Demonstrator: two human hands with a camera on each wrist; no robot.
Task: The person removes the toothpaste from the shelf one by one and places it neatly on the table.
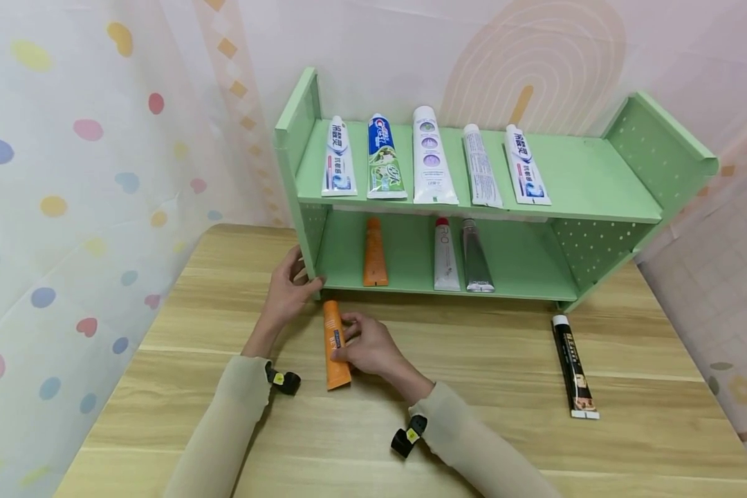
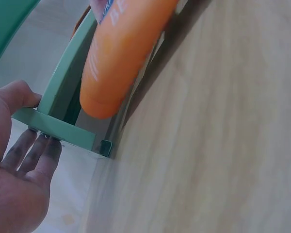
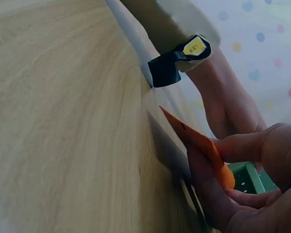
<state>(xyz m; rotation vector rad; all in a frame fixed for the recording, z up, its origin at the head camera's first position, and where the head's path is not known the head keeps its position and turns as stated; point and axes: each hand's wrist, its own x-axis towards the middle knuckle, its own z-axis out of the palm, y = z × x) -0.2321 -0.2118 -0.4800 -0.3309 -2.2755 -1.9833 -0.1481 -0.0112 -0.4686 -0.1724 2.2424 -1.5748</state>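
My right hand [image 1: 373, 346] pinches an orange toothpaste tube [image 1: 335, 335] between thumb and fingers, just in front of the green two-tier shelf [image 1: 604, 176]. The right wrist view shows the tube [image 3: 196, 138] tilted, one end raised off the table. At the shelf's left front corner, my left hand [image 1: 284, 287] grips the side panel. In the left wrist view the thumb is on one side of the green panel [image 2: 63, 128] and the fingers [image 2: 46, 155] on the other. The orange tube's rounded cap end hangs close by that corner.
On the top tier lie several toothpaste tubes, among them a blue-green Crest tube [image 1: 386, 159]. The lower tier holds another orange tube [image 1: 375, 256], a white red-capped tube [image 1: 445, 256] and a dark grey tube [image 1: 475, 257]. A black tube [image 1: 574, 370] lies on the wooden table [image 1: 498, 387] at right.
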